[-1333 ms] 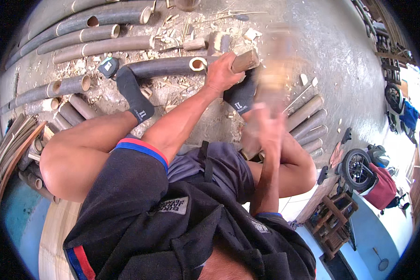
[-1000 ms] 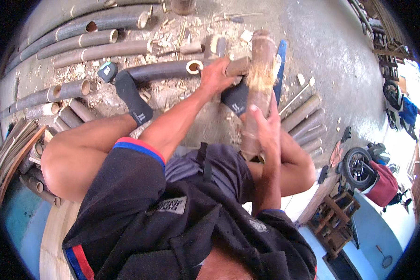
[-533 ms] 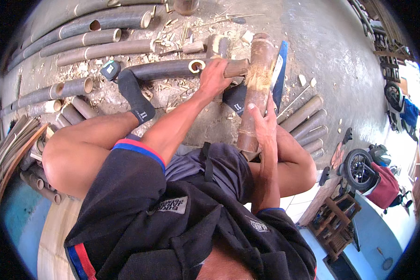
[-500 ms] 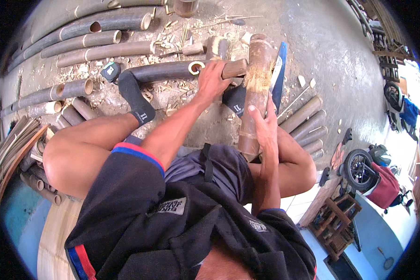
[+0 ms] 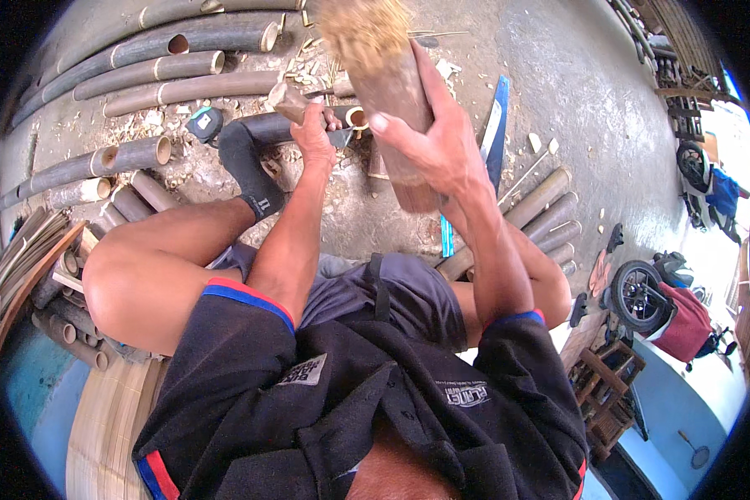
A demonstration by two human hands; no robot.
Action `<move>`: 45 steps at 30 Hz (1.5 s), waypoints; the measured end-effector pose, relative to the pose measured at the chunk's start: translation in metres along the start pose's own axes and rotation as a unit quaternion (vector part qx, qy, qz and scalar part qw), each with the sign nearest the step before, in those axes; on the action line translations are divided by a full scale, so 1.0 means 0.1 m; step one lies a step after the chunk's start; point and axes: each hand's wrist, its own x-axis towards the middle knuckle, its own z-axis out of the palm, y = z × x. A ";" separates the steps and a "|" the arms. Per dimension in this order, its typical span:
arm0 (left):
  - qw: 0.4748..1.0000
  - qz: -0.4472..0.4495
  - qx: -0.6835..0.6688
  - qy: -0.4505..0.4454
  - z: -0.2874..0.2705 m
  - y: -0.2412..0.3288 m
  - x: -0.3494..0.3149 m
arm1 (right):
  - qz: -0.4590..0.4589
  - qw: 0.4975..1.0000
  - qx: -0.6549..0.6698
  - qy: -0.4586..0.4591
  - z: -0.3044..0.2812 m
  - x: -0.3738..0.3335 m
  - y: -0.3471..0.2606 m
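My right hand [image 5: 433, 137] is wrapped round a thick brown bamboo mallet [image 5: 392, 100], raised in front of me; its frayed, straw-coloured band is blurred and its far end runs out of view. In my left hand [image 5: 315, 137] is a chisel, its wooden handle [image 5: 290, 103] tilted up to the left. The grey chisel blade [image 5: 342, 140] shows below the fingers, close to a round, pale-rimmed hole [image 5: 356, 117] in a dark bamboo pole [image 5: 267, 127]. Whether blade and pole touch, I cannot tell. My socked left foot [image 5: 243, 154] rests against that pole.
Several bamboo poles [image 5: 146, 54] lie at the far left, some with cut holes. A tape measure [image 5: 205, 123] sits beside my foot. To the right are a blue-and-white handsaw [image 5: 496, 133] and short bamboo lengths [image 5: 537, 204]. Wood chips [image 5: 192, 167] litter the concrete floor.
The mallet has been lifted from beside my right leg and swung up and left. My left hand has moved left with the chisel, whose handle now points up-left instead of right.
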 end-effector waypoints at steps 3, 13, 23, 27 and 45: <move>0.999 0.023 0.002 0.045 0.10 -0.01 -0.14 | -0.074 0.991 -0.104 -0.043 0.01 0.24 -0.10; 0.980 0.028 -0.176 0.090 0.29 0.35 0.06 | 0.078 0.978 -0.193 -0.031 -0.05 -0.59 0.54; 0.952 0.250 0.174 -0.012 1.08 0.71 -0.29 | 0.059 0.933 -0.325 -0.143 0.63 -1.56 1.41; 0.913 0.233 0.269 -0.200 1.22 0.27 -0.81 | 0.257 0.957 0.116 -0.062 0.57 -0.75 1.48; 0.437 0.205 0.836 -0.260 -0.35 0.31 0.38 | 0.197 0.954 0.213 0.082 0.70 2.23 1.43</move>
